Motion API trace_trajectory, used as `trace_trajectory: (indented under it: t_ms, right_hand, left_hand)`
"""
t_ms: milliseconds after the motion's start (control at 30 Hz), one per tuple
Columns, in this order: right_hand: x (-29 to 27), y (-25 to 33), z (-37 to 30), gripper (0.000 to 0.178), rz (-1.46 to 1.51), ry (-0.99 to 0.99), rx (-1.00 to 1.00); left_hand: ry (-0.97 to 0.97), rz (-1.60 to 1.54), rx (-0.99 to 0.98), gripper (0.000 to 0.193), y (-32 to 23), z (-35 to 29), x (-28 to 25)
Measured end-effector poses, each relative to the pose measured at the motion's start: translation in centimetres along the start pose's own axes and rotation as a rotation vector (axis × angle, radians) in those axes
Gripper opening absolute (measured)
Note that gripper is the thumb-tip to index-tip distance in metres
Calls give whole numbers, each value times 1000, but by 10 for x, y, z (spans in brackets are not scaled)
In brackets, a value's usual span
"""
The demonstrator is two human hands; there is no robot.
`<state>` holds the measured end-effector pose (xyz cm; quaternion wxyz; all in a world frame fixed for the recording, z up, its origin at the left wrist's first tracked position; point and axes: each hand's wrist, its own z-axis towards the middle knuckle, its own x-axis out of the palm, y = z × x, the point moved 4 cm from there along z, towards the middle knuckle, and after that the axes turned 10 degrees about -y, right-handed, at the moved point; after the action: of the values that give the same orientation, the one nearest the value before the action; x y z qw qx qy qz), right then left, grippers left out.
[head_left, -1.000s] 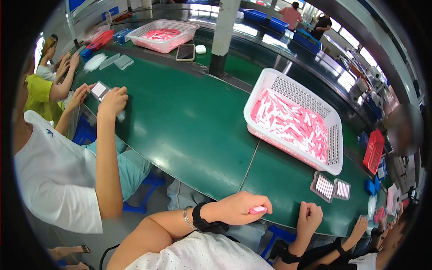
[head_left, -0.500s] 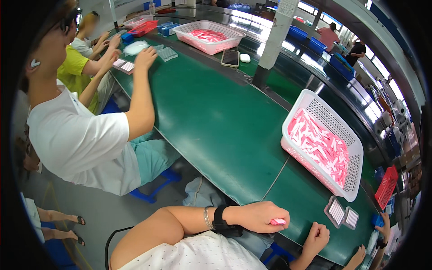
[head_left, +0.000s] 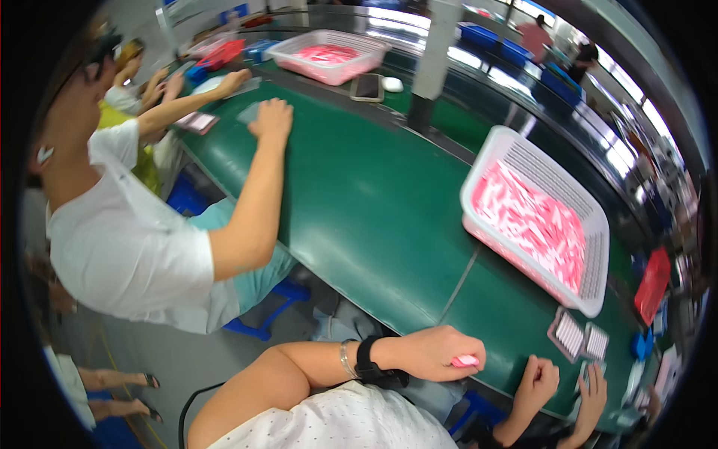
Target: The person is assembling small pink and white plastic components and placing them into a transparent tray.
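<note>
My left hand [head_left: 443, 355], wearing a bracelet and a black wrist strap, is closed over the table's near edge. A small pink-and-white plastic piece [head_left: 465, 361] shows between its fingers. To its right, my right hand [head_left: 538, 383] is held with fingers curled in; whether anything is inside is hidden. Just beyond it lie two small cases, one pinkish case [head_left: 567, 334] and one clear case [head_left: 595, 342], each with a row of white sticks. Farther back, a white perforated basket [head_left: 486, 153] holds a heap of similar pink and white pieces [head_left: 527, 217].
A green table [head_left: 359, 202] curves from far left to lower right. A co-worker in white [head_left: 142, 254] sits at my left; another person's hand [head_left: 591, 393] is close on my right. A pillar [head_left: 432, 67], second basket [head_left: 329, 71], phone [head_left: 367, 87] and red basket [head_left: 654, 286] are beyond.
The view has shifted slightly. The left co-worker's near arm has swung rightward over the table. Another person's hand has come nearer the cases on the right. My hands have barely moved.
</note>
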<state>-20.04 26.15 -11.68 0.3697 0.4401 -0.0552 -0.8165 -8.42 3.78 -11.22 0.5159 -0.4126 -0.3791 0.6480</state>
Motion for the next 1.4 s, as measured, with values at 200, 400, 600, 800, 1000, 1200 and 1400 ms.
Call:
trace_trajectory:
  t_ms: [200, 400, 600, 800, 1000, 1200, 1400]
  right_hand:
    - [-24, 32, 20, 61, 874, 108, 187]
    - [-85, 114, 37, 54, 1366, 120, -348]
    - [-92, 67, 54, 46, 898, -89, 66]
    - [-56, -103, 53, 52, -628, 112, 162]
    - [-59, -113, 5, 51, -531, 93, 152]
    - [-54, -17, -18, 51, -534, 207, 33]
    - [-10, 61, -11, 40, -254, 338, -337]
  left_hand:
    - [-48, 30, -44, 8, 1, 3, -4]
    - [-16, 7, -81, 14, 4, 15, -4]
    - [-22, 61, -88, 18, 4, 12, 0]
    - [-11, 66, -82, 16, 0, 8, -1]
    - [-32, 39, -83, 15, 3, 3, -4]
    - [-193, -244, -368, 15, 8, 10, -6]
    - [-113, -1057, -814, 26, -2, 6, -13]
